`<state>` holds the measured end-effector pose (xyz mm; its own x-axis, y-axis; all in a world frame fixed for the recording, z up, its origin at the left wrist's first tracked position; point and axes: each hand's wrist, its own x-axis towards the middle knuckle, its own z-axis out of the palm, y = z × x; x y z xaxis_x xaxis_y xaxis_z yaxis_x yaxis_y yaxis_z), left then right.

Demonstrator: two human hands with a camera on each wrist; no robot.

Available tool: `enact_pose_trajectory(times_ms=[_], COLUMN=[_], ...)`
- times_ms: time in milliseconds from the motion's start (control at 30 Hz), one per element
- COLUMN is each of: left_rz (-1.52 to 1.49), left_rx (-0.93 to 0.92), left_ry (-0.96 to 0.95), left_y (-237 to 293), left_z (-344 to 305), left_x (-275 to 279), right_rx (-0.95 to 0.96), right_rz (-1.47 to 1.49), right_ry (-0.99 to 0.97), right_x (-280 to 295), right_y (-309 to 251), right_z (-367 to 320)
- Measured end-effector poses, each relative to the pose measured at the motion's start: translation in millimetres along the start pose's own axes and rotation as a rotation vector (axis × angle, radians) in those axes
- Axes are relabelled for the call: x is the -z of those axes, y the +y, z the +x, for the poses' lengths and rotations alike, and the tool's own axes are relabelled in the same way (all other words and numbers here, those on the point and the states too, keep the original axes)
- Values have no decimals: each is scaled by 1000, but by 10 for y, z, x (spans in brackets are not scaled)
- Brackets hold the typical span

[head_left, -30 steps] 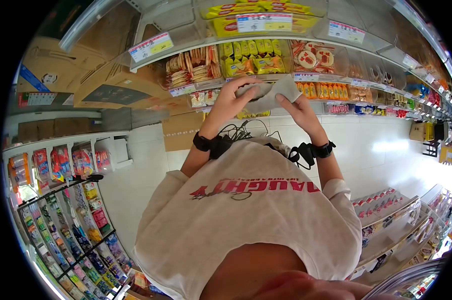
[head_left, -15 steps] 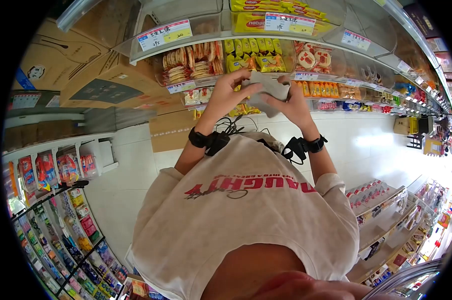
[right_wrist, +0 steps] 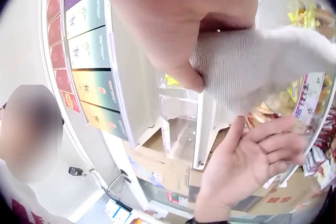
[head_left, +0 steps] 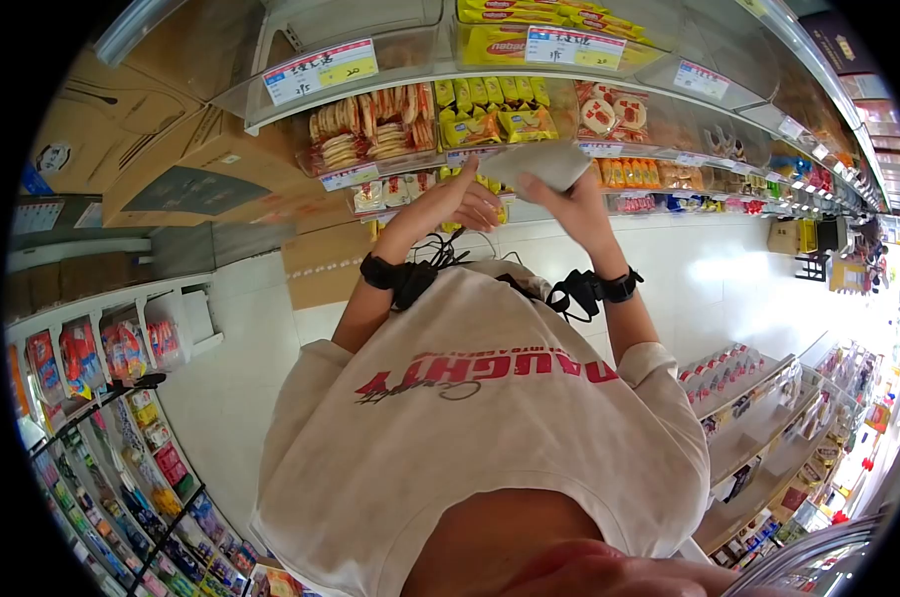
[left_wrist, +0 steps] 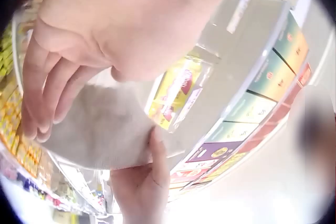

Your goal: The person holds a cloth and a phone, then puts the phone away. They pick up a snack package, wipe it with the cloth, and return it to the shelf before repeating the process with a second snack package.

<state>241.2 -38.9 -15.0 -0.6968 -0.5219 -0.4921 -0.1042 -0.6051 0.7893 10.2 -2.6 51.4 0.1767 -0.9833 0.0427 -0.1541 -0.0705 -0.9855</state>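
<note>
A grey cloth (head_left: 559, 164) with a fine ribbed weave is held up in front of the snack shelf. My right hand (head_left: 581, 209) pinches it, thumb on the near face and fingers hidden behind. In the right wrist view the cloth (right_wrist: 239, 69) bunches at the grip and stretches away to the right. My left hand (head_left: 440, 209) is off the cloth, just left of it, palm turned inward and fingers relaxed. The left wrist view has its fingers overlapping one side of the cloth (left_wrist: 100, 124).
Behind the hands, shelf bins hold yellow snack packs (head_left: 500, 124), wrapped biscuits (head_left: 370, 124) and round crackers (head_left: 612, 111). Price tags (head_left: 321, 72) line the shelf edges. Cardboard boxes (head_left: 201, 169) stand at the left. Lower shelves (head_left: 758, 438) are behind on the right.
Both hands held the cloth before, turning and folding it. Now my left hand has let go and drawn slightly left and down, while the cloth stays in my right hand.
</note>
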Motion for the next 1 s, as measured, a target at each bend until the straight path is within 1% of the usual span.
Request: enact_pose_trajectory(times_ms=[67, 100, 167, 200, 300, 400, 467, 500, 533, 600, 633, 700, 733, 767, 833, 867, 933, 967, 1000], left_rz=[-318, -479, -545, -576, -291, 95, 43, 16, 59, 144, 159, 188, 173, 131, 49, 115, 217, 268, 280], left_rx=[-133, -195, -336, -410, -444, -474, -517, -537, -538, -542, -514, -457, -505, -585, -748, -816, -823, -825, -751], left_ry=[-64, -92, 75, 162, 148, 241, 175, 146, 199, 308, 348, 424, 584, 704, 936, 1028, 1200, 1286, 1314], left_y=[116, 148, -79, -99, -48, 5, -75, -64, -65, -5, 51, 179, 245, 196, 16, -43, -58, -67, -87], left_z=[-88, -132, -30, -40, -115, -220, -198, -244, -308, -450, -475, -505, -619, -637, -550, -519, -480, -453, -392], left_x=[-219, -286, -222, -212, -116, -43, 59, 70, 71, 60, 110, 233, 237, 332, 659, 826, 994, 1078, 1210], right_rx=[19, -22, -104, -85, -24, 211, 121, -24, -178, -427, -553, -424, -358, -327, -262, -236, -178, -203, -228], right_rz=[2, -5, -15, -3, -107, -301, -123, 54, 224, 507, 644, 475, 393, 345, 250, 250, 245, 231, 217], right_ry=[-97, -151, -267, -271, -271, 41, 130, 72, 40, -68, -124, -130, -130, -106, -50, -65, -92, -109, -126], right_x=[-126, -144, -198, -234, -205, -237, -315, -361, -406, -432, -432, -451, -491, -495, -528, -557, -629, -680, -747], right_y=[-214, -213, -184, -170, -130, 65, 147, 51, -45, 77, 178, 539, 574, 591, 439, 421, 376, 336, 286], right_z=[-73, -100, -135, -134, -109, 4, 106, 118, 129, 152, 170, 235, 263, 286, 339, 370, 457, 480, 501])
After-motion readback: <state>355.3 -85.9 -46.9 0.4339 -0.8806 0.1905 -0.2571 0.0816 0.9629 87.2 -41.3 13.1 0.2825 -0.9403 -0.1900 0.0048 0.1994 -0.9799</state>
